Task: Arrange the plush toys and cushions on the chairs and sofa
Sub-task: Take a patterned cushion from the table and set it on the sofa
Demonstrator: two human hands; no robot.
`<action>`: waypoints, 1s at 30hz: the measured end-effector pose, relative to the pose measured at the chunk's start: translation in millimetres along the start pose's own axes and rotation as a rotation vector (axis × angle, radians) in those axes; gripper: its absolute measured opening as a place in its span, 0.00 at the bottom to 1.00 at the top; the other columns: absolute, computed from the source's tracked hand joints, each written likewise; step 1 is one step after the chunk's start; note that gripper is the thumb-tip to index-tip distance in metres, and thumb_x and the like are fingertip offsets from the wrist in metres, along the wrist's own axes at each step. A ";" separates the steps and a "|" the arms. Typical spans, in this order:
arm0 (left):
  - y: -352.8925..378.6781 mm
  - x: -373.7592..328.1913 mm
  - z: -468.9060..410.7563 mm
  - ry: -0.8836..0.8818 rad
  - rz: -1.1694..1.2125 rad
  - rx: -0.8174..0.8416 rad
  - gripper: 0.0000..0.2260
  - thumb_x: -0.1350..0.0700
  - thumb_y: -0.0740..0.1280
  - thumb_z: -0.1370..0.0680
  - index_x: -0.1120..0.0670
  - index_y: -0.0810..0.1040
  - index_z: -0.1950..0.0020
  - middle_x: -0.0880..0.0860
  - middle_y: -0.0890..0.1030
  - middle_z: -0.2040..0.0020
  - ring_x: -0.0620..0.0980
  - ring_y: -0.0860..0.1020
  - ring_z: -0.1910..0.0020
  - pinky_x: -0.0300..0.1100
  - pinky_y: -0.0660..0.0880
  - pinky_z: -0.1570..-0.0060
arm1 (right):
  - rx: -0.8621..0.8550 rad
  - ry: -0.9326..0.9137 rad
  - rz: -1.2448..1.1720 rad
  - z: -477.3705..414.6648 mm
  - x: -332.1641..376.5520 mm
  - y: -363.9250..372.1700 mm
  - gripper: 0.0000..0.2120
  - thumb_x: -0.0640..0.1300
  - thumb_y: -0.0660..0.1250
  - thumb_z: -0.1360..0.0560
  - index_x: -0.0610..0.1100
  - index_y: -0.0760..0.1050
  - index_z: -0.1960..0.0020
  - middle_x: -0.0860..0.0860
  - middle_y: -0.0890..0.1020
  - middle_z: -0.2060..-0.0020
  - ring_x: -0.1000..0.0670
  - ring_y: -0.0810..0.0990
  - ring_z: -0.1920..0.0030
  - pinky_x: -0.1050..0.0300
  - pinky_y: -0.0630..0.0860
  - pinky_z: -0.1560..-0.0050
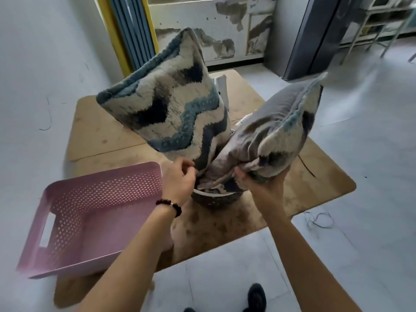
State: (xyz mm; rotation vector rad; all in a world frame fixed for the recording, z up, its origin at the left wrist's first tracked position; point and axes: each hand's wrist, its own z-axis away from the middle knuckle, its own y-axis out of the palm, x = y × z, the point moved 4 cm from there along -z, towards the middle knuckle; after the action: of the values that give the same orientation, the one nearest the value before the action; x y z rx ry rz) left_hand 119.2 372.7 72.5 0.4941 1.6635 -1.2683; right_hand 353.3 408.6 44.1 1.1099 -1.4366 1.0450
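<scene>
A person's left hand (180,176) pinches the lower corner of a blue-and-white zigzag cushion (166,104), while the right hand (258,183) grips a second cushion (281,131), both raised over a dark basket (213,199) beside an empty pink basket (94,212).

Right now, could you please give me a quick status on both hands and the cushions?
Left hand pinching zigzag cushion corner. Right hand gripping grey-backed cushion. Both half out of grey basket. Pink basket beside left arm.
</scene>
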 end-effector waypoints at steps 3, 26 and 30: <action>35.5 50.1 1.6 0.087 -0.470 0.362 0.11 0.57 0.63 0.21 0.56 0.76 0.39 0.56 0.80 0.41 0.58 0.77 0.40 0.50 0.73 0.42 | 0.079 0.032 0.001 -14.5 -9.5 -12.7 0.56 0.55 0.86 0.42 0.51 0.60 0.22 0.56 0.76 0.30 0.57 0.76 0.31 0.48 0.74 0.29; 52.5 84.6 36.3 0.060 -0.701 0.194 0.28 0.30 0.54 0.22 0.51 0.77 0.39 0.53 0.82 0.40 0.57 0.77 0.39 0.54 0.72 0.38 | 0.284 0.392 -0.188 13.3 -33.3 29.3 0.46 0.66 0.84 0.48 0.51 0.79 0.34 0.57 0.80 0.34 0.56 0.78 0.34 0.58 0.75 0.33; 60.8 76.5 30.6 0.108 -0.694 0.191 0.30 0.30 0.53 0.24 0.51 0.79 0.40 0.53 0.83 0.42 0.57 0.79 0.42 0.50 0.77 0.45 | 0.258 0.434 -0.225 -3.0 -29.2 52.5 0.51 0.66 0.86 0.50 0.51 0.76 0.31 0.57 0.80 0.33 0.53 0.78 0.33 0.50 0.75 0.31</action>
State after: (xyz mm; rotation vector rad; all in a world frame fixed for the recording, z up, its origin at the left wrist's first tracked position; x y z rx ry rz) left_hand 143.8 351.5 -24.7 0.0822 1.8904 -1.9401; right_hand 304.9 425.6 12.7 1.1104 -0.8322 1.2392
